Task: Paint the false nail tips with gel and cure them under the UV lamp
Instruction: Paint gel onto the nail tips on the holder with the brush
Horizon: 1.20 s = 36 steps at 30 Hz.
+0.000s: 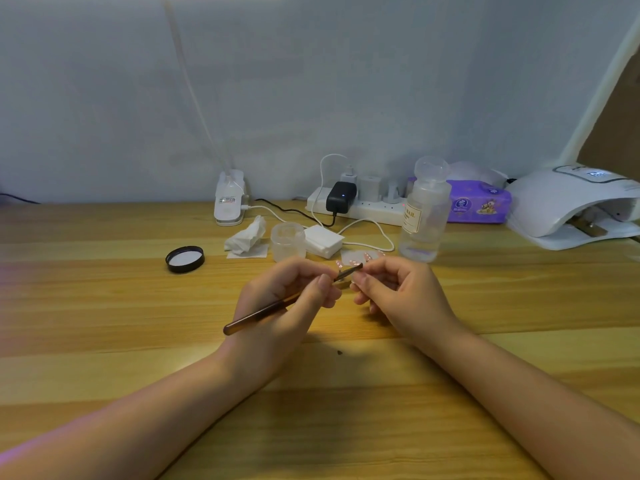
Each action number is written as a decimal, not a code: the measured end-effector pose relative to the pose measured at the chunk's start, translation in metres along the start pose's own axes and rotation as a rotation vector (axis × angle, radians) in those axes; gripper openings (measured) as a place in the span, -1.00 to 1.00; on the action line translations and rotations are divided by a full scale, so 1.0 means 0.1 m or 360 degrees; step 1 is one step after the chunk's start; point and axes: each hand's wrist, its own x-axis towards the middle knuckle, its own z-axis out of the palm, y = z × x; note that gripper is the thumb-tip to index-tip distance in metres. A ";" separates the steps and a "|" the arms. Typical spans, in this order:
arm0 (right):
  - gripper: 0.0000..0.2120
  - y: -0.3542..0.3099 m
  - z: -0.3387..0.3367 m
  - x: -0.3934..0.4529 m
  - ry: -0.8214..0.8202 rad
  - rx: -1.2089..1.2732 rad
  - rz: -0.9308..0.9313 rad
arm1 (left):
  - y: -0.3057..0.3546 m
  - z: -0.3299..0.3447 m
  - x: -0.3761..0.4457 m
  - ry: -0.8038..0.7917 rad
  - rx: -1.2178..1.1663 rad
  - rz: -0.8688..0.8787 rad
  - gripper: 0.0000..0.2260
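Observation:
My left hand (287,299) grips a brown gel brush (258,315) near its front, the handle pointing back over my wrist. The brush's dark tip end (351,270) reaches my right hand (391,289), whose thumb and fingers pinch it. Just behind my hands, several pink false nail tips (353,262) lie on a clear sheet. The white UV lamp (568,206) stands at the far right with its mouth facing me and its display lit.
A frosted open jar (288,241) and its black lid (185,259) sit behind my left hand, with a crumpled tissue (246,237) and cotton pads (323,240). A clear liquid bottle (424,216), power strip (360,206) with cables and a purple wipes pack (479,202) line the back.

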 end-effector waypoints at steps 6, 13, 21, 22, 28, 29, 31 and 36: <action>-0.95 -0.01 -0.01 -0.01 -0.0033 0.0026 -0.0002 | -0.03 -0.01 0.01 0.0042 0.0031 -0.0042 -0.87; -0.95 -0.02 -0.02 -0.01 -0.0011 0.0073 0.0003 | -0.06 -0.01 0.01 0.0084 0.0110 -0.0010 -0.89; -0.95 -0.05 -0.01 -0.02 0.0025 0.0113 -0.0028 | -0.05 -0.01 0.00 0.0046 0.0113 -0.0026 -0.87; -0.94 -0.05 -0.01 -0.02 0.0025 0.0108 -0.0032 | -0.04 0.00 0.00 0.0048 0.0094 -0.0040 -0.87; -0.90 -0.05 -0.01 -0.02 0.0077 0.0077 -0.0032 | -0.01 0.01 -0.01 0.0019 -0.0081 -0.0099 -0.83; -0.89 -0.05 -0.01 -0.02 0.0078 0.0067 -0.0031 | 0.00 0.01 -0.02 0.0014 -0.0102 -0.0094 -0.83; -0.90 -0.05 -0.01 -0.02 0.0068 0.0071 -0.0029 | 0.01 0.01 -0.02 0.0014 -0.0127 -0.0087 -0.83; -0.95 -0.08 -0.01 -0.02 0.0007 0.0159 -0.0024 | -0.01 0.00 0.01 0.0078 -0.0077 -0.0116 -0.91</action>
